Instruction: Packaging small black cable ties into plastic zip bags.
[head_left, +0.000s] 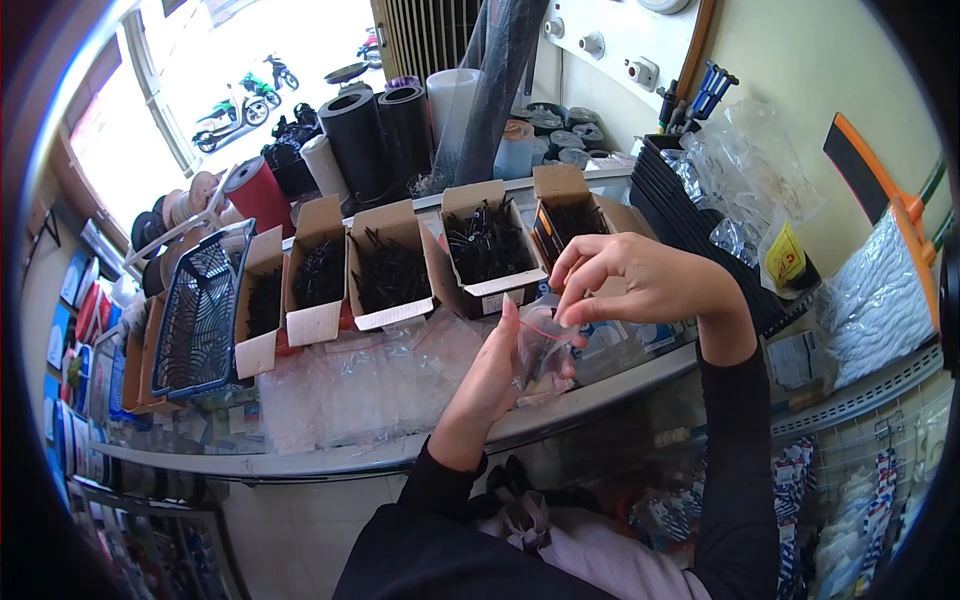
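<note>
My left hand holds a clear zip bag with a red strip near its mouth; something dark shows through the plastic. Above the bag's mouth, the bent fingers of my right hand come close together at its edge; whether they pinch the plastic or a small item is unclear. Behind my hands stands a row of opened cardboard boxes full of black screws or similar thin pieces, among them one box at the middle and another beside it. More clear zip bags lie spread on the glass counter to the left.
A blue plastic basket leans at the left end of the row. Large rolls, one black and one red, stand behind. At right are stacked black trays with plastic bags and a white mop head. The counter's metal edge runs before me.
</note>
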